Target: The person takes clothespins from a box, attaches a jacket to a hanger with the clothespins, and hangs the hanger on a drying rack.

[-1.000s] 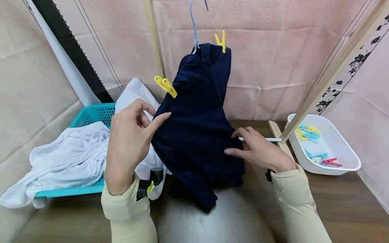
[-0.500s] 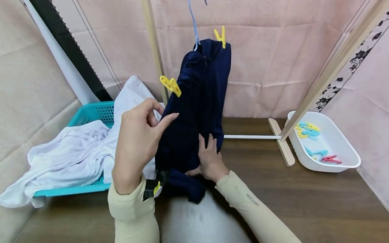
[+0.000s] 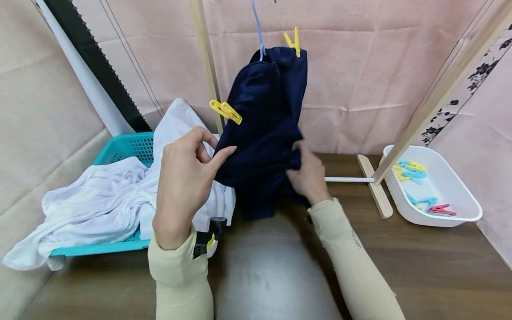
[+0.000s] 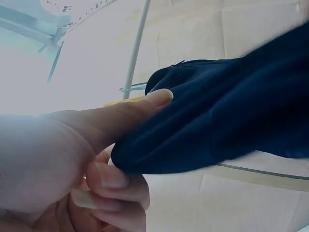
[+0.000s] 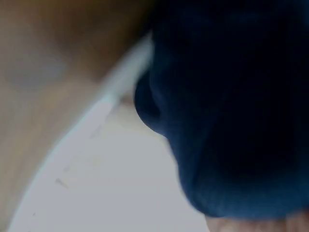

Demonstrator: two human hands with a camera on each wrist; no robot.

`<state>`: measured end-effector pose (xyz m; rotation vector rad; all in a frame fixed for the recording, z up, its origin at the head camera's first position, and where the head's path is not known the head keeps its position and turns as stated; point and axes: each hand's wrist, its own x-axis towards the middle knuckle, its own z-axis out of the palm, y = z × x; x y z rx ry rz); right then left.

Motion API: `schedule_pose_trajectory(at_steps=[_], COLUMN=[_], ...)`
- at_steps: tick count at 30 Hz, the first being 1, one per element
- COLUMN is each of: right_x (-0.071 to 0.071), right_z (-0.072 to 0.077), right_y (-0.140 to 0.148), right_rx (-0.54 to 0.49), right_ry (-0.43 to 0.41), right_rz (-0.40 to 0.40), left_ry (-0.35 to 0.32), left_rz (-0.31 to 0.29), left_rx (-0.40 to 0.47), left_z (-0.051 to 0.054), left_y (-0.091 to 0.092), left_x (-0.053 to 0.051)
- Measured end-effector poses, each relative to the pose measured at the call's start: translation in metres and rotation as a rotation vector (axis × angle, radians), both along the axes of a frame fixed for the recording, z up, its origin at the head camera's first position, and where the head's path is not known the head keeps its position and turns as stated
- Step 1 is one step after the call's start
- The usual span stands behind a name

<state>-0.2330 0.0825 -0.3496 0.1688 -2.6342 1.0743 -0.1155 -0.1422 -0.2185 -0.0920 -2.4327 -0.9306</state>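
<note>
A navy blue garment (image 3: 260, 133) hangs from a light blue hanger (image 3: 259, 31). Yellow clothespins sit on it, one at the left edge (image 3: 226, 111) and one at the upper right (image 3: 294, 42). My left hand (image 3: 182, 178) pinches the garment's left edge just below the left clothespin. In the left wrist view, thumb and fingers (image 4: 113, 176) meet around the cloth fold. Lower on the right side, my right hand (image 3: 310, 173) grips bunched cloth, its fingers partly hidden and blurred. Dark fabric (image 5: 231, 121) fills much of the right wrist view.
At left, a teal basket (image 3: 100, 250) bears white cloth (image 3: 100, 204). A white tub (image 3: 460, 191) of yellow, blue and red clothespins stands at right beside the wooden rack post (image 3: 416, 115). A white bar (image 3: 348, 179) runs low behind the garment.
The right hand first moved inward and down onto the garment's lower part, then up and right, lifting and bunching the cloth. My left hand keeps its pinch, having shifted slightly right.
</note>
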Motion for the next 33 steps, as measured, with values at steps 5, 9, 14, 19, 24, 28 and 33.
schedule_pose_trajectory(at_steps=[5, 9, 14, 19, 24, 28, 33], right_x=[-0.030, -0.049, -0.051, -0.043, -0.030, -0.018, 0.001], right_z=[0.011, -0.002, -0.014, -0.011, 0.008, 0.029, 0.054], right_y=[0.009, 0.007, 0.007, 0.014, 0.026, 0.036, 0.043], right_rx=[-0.303, -0.247, 0.187, 0.346, 0.304, 0.299, 0.294], right_ry=[0.452, 0.487, -0.048, -0.330, -0.363, -0.361, -0.315], right_rz=[-0.113, -0.106, 0.161, 0.333, 0.373, 0.404, 0.416], left_ry=[-0.001, -0.018, -0.067, -0.108, -0.190, -0.232, -0.258], left_rz=[-0.008, -0.016, 0.006, 0.049, 0.030, 0.005, -0.007], left_rx=[0.003, -0.014, -0.066, -0.092, -0.075, -0.058, -0.059], left_z=[-0.004, -0.007, -0.007, -0.007, -0.001, 0.002, 0.002], left_y=[0.005, 0.010, 0.009, 0.005, -0.003, -0.009, -0.021], left_x=[-0.005, -0.009, -0.013, -0.011, -0.005, 0.002, 0.008])
